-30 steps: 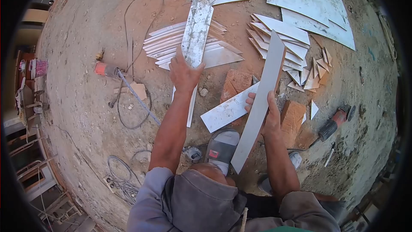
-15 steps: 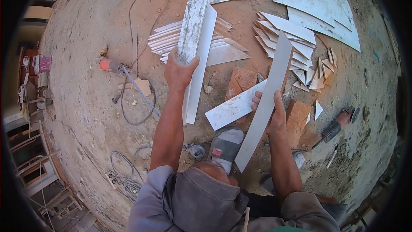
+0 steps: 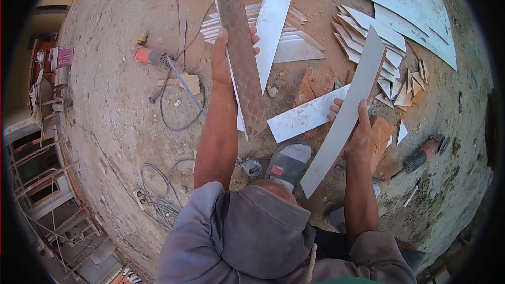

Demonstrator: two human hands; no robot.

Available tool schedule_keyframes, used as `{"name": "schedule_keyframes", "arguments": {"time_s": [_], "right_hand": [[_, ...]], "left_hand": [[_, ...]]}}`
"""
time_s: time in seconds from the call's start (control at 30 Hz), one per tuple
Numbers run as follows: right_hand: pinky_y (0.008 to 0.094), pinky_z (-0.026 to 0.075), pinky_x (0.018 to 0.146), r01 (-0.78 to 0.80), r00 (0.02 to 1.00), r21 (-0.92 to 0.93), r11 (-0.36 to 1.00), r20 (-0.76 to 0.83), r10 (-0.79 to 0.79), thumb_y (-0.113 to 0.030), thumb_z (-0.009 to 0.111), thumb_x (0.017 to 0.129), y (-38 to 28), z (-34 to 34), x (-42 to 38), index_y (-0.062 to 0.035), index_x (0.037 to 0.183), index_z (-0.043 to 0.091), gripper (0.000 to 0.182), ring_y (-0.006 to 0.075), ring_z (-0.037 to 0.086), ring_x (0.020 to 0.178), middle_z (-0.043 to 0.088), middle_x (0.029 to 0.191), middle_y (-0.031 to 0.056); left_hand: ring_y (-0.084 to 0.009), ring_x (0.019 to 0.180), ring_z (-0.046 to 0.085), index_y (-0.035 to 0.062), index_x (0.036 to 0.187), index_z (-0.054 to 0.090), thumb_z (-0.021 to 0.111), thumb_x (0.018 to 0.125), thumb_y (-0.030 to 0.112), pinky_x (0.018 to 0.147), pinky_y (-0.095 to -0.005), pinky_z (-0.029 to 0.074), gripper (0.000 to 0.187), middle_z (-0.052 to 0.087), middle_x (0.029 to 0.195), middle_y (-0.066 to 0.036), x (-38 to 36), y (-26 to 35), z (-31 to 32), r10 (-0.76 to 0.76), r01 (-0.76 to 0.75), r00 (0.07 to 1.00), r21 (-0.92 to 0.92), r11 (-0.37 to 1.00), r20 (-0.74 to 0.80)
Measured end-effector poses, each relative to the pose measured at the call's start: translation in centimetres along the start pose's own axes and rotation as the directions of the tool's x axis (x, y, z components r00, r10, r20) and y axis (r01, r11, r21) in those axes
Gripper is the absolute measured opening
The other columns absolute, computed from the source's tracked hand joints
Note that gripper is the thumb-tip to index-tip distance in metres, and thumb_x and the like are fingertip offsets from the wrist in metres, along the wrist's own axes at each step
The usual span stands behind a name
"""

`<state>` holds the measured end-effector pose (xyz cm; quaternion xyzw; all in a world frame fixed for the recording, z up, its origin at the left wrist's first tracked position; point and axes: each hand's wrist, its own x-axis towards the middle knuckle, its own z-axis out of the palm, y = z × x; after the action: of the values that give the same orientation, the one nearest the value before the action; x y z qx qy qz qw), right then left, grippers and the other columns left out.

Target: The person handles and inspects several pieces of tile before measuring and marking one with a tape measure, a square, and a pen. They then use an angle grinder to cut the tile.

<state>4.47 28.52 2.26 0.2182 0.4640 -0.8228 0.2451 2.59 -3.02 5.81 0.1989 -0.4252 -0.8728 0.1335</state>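
My left hand (image 3: pixel 221 59) is closed round a long narrow tile strip (image 3: pixel 243 68), its brown cross-hatched back showing and a thin white edge along its left side. Another white strip (image 3: pixel 272 21) lies just beyond it, partly covered. My right hand (image 3: pixel 360 132) grips a pale tile strip (image 3: pixel 344 110) with angled ends, fingertips curling past its left edge. A stained white tile piece (image 3: pixel 302 118) lies on the ground between the two hands, one end against a reddish block (image 3: pixel 314 87).
Stacked cut tiles (image 3: pixel 300 46) lie ahead, with a second stack (image 3: pixel 363 34) and large sheets (image 3: pixel 405 8) to the right. A red power tool (image 3: pixel 150 56) with cables sits left; an angle grinder (image 3: pixel 423 153) lies right. Triangular offcuts (image 3: pixel 407 87) are scattered near the right stack.
The left strip has been lifted and turned, so its brown back shows instead of the stained white face. My right hand still holds its strip; the view has shifted slightly.
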Motion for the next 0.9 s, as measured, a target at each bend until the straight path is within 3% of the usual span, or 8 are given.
{"name": "schedule_keyframes", "arguments": {"time_s": [0.13, 0.3, 0.53, 0.63, 0.7, 0.83, 0.9], "right_hand": [[0.0395, 0.053, 0.086, 0.01, 1.0, 0.014, 1.0, 0.009, -0.01, -0.054, 0.045, 0.099, -0.2, 0.0, -0.1, 0.0051, 0.135, 0.042, 0.07, 0.0268, 0.061, 0.101, 0.059, 0.116, 0.0205], [0.0398, 0.053, 0.086, -0.014, 1.0, 0.003, 1.0, 0.001, 0.014, -0.053, 0.045, 0.099, 0.1, -0.2, 0.1, 0.004, 0.137, 0.039, 0.069, 0.0265, 0.061, 0.101, 0.059, 0.116, 0.0202], [0.0399, 0.054, 0.085, -0.01, 1.0, 0.005, 1.0, -0.011, 0.01, -0.053, 0.045, 0.099, 0.9, 0.2, 0.0, 0.0042, 0.135, 0.043, 0.067, 0.0256, 0.061, 0.1, 0.06, 0.115, 0.0192], [0.0394, 0.054, 0.085, -0.02, 1.0, 0.014, 1.0, 0.001, 0.02, -0.052, 0.044, 0.099, 0.8, 0.2, 0.1, 0.0047, 0.134, 0.044, 0.067, 0.0255, 0.061, 0.099, 0.06, 0.115, 0.0193], [0.0395, 0.054, 0.085, -0.023, 1.0, 0.008, 1.0, -0.006, 0.023, -0.052, 0.044, 0.1, 0.7, 0.3, -0.1, 0.0048, 0.135, 0.043, 0.067, 0.0256, 0.061, 0.1, 0.06, 0.115, 0.0196], [0.0394, 0.054, 0.086, -0.021, 1.0, -0.011, 1.0, -0.011, 0.021, -0.052, 0.043, 0.1, 0.5, 0.1, -0.1, 0.005, 0.135, 0.043, 0.067, 0.0259, 0.062, 0.1, 0.06, 0.116, 0.02], [0.0396, 0.053, 0.086, -0.015, 1.0, 0.003, 1.0, -0.026, 0.015, -0.052, 0.043, 0.1, 0.3, 0.2, -0.2, 0.0048, 0.136, 0.042, 0.067, 0.0261, 0.061, 0.101, 0.059, 0.117, 0.0205]], "left_hand": [[-0.0274, 0.107, 0.062, -0.0076, 0.133, 0.044, 0.049, 0.093, 0.048, 0.09, -0.0406, 0.055, 0.069, 0.06, 0.118, -0.022, 0.1, 0.1, 0.7, 0.02, -0.02, 1.0, -0.011, 1.0, 0.014], [-0.0359, 0.118, 0.057, -0.009, 0.141, 0.033, 0.051, 0.09, 0.037, 0.097, -0.0499, 0.052, 0.071, 0.051, 0.131, -0.028, -0.3, -0.5, -1.6, -0.008, 0.069, 0.982, -0.316, 0.946, 0.191], [-0.0398, 0.118, 0.056, -0.0082, 0.145, 0.025, 0.052, 0.089, 0.036, 0.096, -0.0566, 0.051, 0.076, 0.043, 0.138, -0.032, -1.2, -0.8, -3.2, 0.058, 0.157, 0.916, -0.488, 0.859, 0.397], [-0.0349, 0.107, 0.064, -0.0068, 0.14, 0.036, 0.052, 0.088, 0.042, 0.088, -0.0491, 0.056, 0.073, 0.055, 0.127, -0.029, -1.7, 0.0, -1.6, 0.007, 0.136, 0.946, -0.418, 0.898, 0.324], [-0.0323, 0.113, 0.06, -0.0066, 0.136, 0.041, 0.05, 0.092, 0.039, 0.091, -0.0481, 0.054, 0.064, 0.057, 0.123, -0.027, -2.1, 0.9, -0.2, -0.036, 0.054, 0.989, -0.122, 0.991, 0.145], [-0.0278, 0.107, 0.062, -0.0045, 0.128, 0.049, 0.052, 0.092, 0.042, 0.082, -0.041, 0.055, 0.059, 0.062, 0.115, -0.023, -1.6, 0.1, 0.2, -0.018, 0.019, 1.0, 0.044, 0.999, -0.02], [-0.0232, 0.095, 0.061, -0.0022, 0.123, 0.053, 0.06, 0.089, 0.042, 0.074, -0.0366, 0.052, 0.056, 0.062, 0.105, -0.017, -1.1, -0.2, -0.1, 0.087, -0.03, 0.976, 0.271, 0.962, -0.202]]}}
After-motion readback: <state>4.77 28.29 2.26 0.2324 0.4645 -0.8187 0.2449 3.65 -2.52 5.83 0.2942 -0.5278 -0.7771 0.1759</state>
